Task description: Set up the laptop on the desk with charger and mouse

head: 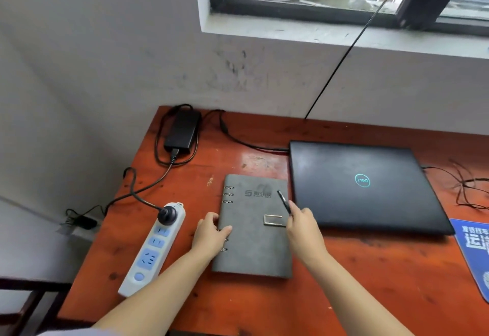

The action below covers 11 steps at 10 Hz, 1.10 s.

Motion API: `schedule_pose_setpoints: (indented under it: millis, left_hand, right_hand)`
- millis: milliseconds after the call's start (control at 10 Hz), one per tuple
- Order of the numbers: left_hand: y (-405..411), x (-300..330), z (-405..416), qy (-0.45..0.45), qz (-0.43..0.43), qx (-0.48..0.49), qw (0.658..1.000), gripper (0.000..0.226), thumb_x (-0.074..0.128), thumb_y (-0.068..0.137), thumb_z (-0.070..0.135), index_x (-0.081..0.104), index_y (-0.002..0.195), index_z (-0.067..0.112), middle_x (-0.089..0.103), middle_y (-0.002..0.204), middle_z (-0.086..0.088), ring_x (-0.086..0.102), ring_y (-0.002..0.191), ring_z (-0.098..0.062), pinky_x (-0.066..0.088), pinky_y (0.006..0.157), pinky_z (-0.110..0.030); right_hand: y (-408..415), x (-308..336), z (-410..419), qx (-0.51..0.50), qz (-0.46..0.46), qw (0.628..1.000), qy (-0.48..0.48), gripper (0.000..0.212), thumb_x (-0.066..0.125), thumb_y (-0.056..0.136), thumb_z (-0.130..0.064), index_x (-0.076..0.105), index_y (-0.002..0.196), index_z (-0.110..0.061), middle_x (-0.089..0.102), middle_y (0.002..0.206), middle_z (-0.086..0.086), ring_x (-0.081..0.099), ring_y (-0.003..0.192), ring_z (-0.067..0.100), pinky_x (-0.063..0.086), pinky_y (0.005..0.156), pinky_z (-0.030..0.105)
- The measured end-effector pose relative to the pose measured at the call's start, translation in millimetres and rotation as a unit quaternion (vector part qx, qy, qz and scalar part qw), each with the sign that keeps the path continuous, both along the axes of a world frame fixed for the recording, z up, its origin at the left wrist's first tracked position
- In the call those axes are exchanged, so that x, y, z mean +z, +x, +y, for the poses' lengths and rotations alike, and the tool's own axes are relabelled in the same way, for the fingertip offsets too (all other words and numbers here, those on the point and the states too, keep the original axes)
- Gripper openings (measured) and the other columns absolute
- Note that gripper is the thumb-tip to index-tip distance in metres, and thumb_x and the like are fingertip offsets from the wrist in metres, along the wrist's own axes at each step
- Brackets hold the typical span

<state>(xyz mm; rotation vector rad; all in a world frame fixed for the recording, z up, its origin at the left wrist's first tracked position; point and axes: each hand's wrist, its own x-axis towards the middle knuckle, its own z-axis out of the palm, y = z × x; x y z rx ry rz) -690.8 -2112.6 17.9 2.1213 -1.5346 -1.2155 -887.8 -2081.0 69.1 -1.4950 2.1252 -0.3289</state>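
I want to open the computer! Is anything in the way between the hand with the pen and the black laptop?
Nothing visible is. The right hand, holding a black pen, is beside the closed black laptop, with only bare red wooden desk between.

Grey notebook (pixel 254 227), black laptop (pixel 365 187), red-brown desk (pixel 370 282), blue-white power strip (pixel 152 251).

Desk access: middle crowded, near edge free.
Bare desk (pixel 370 282) lies open along the near edge, right of the grey notebook (pixel 254 229). The closed laptop (pixel 365 184) blocks the right rear; notebook just beside it (narrow gap). Power strip (pixel 153 248) lines the left edge, charger brick (pixel 182 132) and its cable fill the far-left corner. Loose cables (pixel 468 190) clutter the far right.
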Motion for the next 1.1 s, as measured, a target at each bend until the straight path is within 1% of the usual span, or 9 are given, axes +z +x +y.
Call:
schedule_pose_setpoints:
  millis: [100,200,300,400,600,800,900,1000,1100]
  left_hand:
    - [1.6,0.5,0.0,0.000,0.003,-0.007,1.000,0.042,0.067,0.081,0.029,0.053,0.116,0.012,0.059,0.110,-0.016,0.059,0.081,-0.022,0.044,0.065,-0.023]
    - [2.6,0.2,-0.1,0.001,0.002,-0.016,1.000,0.042,0.066,0.081,0.032,0.053,0.116,0.014,0.061,0.111,-0.015,0.061,0.091,-0.026,0.044,0.072,-0.028]
    - [3.9,1.7,-0.6,0.008,0.007,-0.032,0.999,0.040,0.064,0.083,0.030,0.052,0.117,0.013,0.059,0.114,-0.014,0.057,0.078,-0.019,0.038,0.057,-0.019]
    - [6.0,0.3,-0.3,0.003,0.004,-0.045,0.999,0.040,0.062,0.085,0.029,0.050,0.120,0.013,0.056,0.117,-0.013,0.057,0.080,-0.019,0.038,0.062,-0.019]
    - [8.0,-4.5,3.2,-0.006,0.001,-0.062,0.998,0.043,0.061,0.086,0.031,0.049,0.123,0.014,0.051,0.121,-0.013,0.055,0.106,-0.030,0.043,0.088,-0.033]
    - [9.2,-5.2,1.6,-0.004,-0.001,-0.067,0.998,0.044,0.061,0.085,0.032,0.049,0.123,0.014,0.051,0.121,-0.012,0.054,0.108,-0.030,0.042,0.090,-0.033]
    - [9.7,-1.5,3.0,0.006,0.003,-0.074,0.997,0.044,0.060,0.086,0.031,0.048,0.125,0.014,0.051,0.120,-0.012,0.054,0.108,-0.029,0.041,0.090,-0.033]
    - [14.4,-1.6,3.1,-0.010,0.036,-0.074,0.997,0.043,0.059,0.087,0.029,0.049,0.126,0.013,0.049,0.107,-0.008,0.054,0.102,-0.027,0.043,0.090,-0.034]
    - [34.3,-0.6,20.8,-0.017,0.067,-0.082,0.994,0.036,0.056,0.090,0.029,0.049,0.123,0.019,0.051,0.104,-0.005,0.054,0.090,-0.019,0.044,0.079,-0.030]
  right_hand:
    - [22.4,0.8,-10.2,0.009,-0.016,1.000,-0.025,0.042,0.036,0.092,-0.007,0.051,0.130,-0.016,0.043,0.092,0.010,0.054,0.089,0.036,0.045,0.078,0.038]
    - [55.5,-4.3,-16.0,0.026,-0.006,1.000,-0.006,0.046,0.036,0.095,-0.009,0.041,0.139,-0.019,0.050,0.113,0.016,0.055,0.104,0.037,0.045,0.085,0.037]
    - [80.2,-15.8,-15.1,0.047,0.039,0.998,0.029,0.047,0.037,0.095,-0.011,0.032,0.141,-0.018,0.050,0.120,0.016,0.056,0.107,0.036,0.046,0.082,0.039]
    - [86.9,-28.4,-11.6,0.060,0.088,0.993,0.045,0.050,0.037,0.095,-0.016,0.027,0.144,-0.018,0.052,0.121,0.014,0.058,0.106,0.034,0.048,0.080,0.039]
    - [75.5,-36.4,-8.5,0.082,0.134,0.987,0.034,0.049,0.033,0.098,-0.032,0.026,0.146,-0.020,0.057,0.125,0.009,0.059,0.108,0.031,0.048,0.079,0.038]
    - [71.9,-33.5,-6.6,0.052,0.070,0.996,0.030,0.037,0.030,0.099,-0.031,0.043,0.127,-0.012,0.058,0.118,0.015,0.057,0.108,0.033,0.047,0.078,0.039]
    - [64.0,-31.5,-7.2,0.014,-0.018,0.999,0.047,0.040,0.030,0.100,-0.027,0.044,0.133,-0.008,0.059,0.125,0.018,0.053,0.116,0.033,0.043,0.091,0.039]
    - [48.0,-23.3,-10.1,-0.028,-0.149,0.988,0.043,0.043,0.031,0.100,-0.029,0.042,0.140,-0.016,0.058,0.107,0.005,0.054,0.097,0.020,0.042,0.086,0.030]
    - [21.6,4.0,-2.1,-0.077,-0.249,0.964,0.047,0.027,0.033,0.099,-0.031,0.055,0.112,-0.024,0.061,0.092,0.004,0.054,0.071,0.018,0.046,0.062,0.025]
